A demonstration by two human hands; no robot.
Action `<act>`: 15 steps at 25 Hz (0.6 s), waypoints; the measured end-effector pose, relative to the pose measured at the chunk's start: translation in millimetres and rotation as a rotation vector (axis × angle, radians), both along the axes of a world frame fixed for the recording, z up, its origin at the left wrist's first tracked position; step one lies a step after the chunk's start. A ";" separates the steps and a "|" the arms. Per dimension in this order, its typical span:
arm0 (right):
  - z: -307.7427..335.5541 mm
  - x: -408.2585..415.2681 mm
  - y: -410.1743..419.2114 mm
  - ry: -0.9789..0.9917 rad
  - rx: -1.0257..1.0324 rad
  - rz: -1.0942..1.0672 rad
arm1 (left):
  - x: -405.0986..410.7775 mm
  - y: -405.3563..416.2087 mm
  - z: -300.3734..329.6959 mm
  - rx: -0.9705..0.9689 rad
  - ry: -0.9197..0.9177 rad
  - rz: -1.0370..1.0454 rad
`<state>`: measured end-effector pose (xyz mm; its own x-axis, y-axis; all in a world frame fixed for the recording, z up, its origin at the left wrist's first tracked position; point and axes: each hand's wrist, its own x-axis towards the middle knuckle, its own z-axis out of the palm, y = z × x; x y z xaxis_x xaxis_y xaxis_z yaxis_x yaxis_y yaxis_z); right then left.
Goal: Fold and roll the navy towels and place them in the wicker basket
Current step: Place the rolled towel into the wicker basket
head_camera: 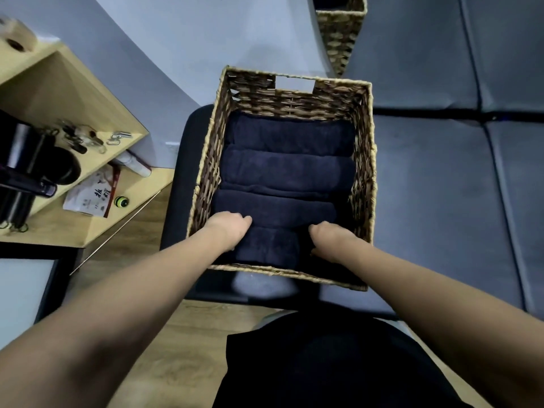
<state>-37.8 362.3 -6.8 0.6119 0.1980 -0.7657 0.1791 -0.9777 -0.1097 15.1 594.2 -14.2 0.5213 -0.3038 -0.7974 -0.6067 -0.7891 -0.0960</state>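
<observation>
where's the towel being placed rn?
Head view, centre: the fourth navy towel is inside the wicker basket against its near wall, between left hand and right hand.

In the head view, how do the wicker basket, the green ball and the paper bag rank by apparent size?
1. wicker basket
2. paper bag
3. green ball
The basket is nearer the camera, yet clearly largest.

A wooden shelf unit [73,92] stands at the left, holding black containers [32,160], a bunch of keys [85,139], a printed packet [91,195] and a small green-and-black round object [121,201]. A grey cushioned sofa [441,172] fills the right side, and a second woven basket [341,33] stands at the top. Wood-grain floor [182,348] shows below.
</observation>
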 end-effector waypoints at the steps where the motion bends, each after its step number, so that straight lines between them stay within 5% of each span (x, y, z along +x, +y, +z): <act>1: 2.4 3.3 0.3 -0.008 -0.014 0.035 | 0.0 2.4 0.9 -0.001 0.000 -0.006; 6: 14.7 -5.9 -1.4 -0.069 -0.183 0.215 | 4.8 8.1 14.8 0.139 -0.010 -0.089; 15: -21.7 -2.0 12.7 0.007 -0.201 0.131 | -2.5 -6.9 -22.1 0.157 -0.075 -0.172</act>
<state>-39.9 375.0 -28.5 0.5852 0.1187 -0.8022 0.3060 -0.9484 0.0828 12.6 587.4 -36.3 0.5324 -0.2686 -0.8028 -0.7172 -0.6469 -0.2591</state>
